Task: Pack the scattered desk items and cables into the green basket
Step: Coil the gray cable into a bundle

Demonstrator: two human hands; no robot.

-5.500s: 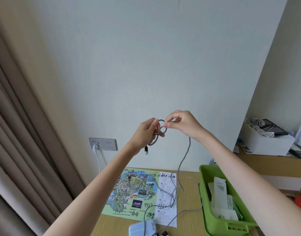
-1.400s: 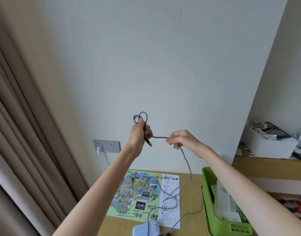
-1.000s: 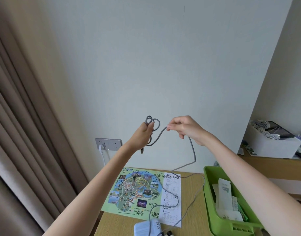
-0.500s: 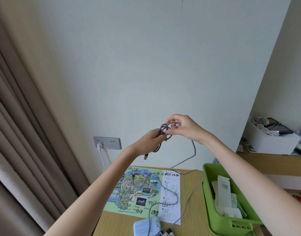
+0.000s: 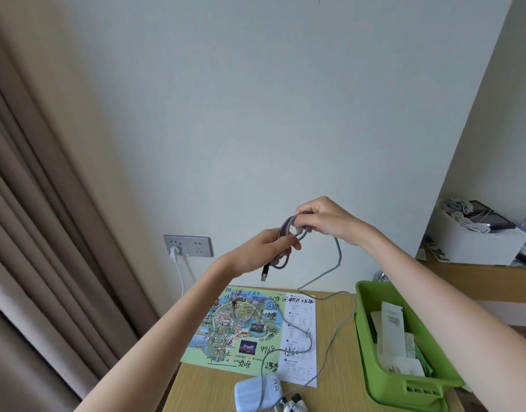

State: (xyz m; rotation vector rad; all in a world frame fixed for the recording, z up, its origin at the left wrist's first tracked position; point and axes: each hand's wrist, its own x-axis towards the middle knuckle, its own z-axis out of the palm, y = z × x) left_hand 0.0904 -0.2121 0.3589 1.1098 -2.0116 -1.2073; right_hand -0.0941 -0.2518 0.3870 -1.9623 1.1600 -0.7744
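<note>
Above a wooden worktop (image 5: 214, 391), a person holds a half-coiled grey braided cable (image 5: 285, 228) in mid-air in front of a pale wall. The left grip (image 5: 264, 252) is closed around several loops of the coil, fingers curled over them, and a dark connector (image 5: 264, 275) hangs just below it. The right grip (image 5: 324, 218) meets the coil from above, its fingertips pinching the top of the loops. Both grips touch the same bundle. The loose run of the cable drops from the right grip to the worktop, passes just beside the green basket (image 5: 371, 361) and trails toward a white charger (image 5: 256, 392) at the near edge. More grey cable loops across an illustrated map leaflet (image 5: 241, 328) with handwritten numbers, which lies flat between the charger and the wall. The basket stands at the right of the worktop and holds several paper slips (image 5: 392, 328). A white plug (image 5: 176, 251) sits in a grey wall socket (image 5: 193, 245) on the left, beside a beige curtain (image 5: 33, 233). On a shelf (image 5: 479, 276) to the right, a white box (image 5: 476, 246) holds more cables.
</note>
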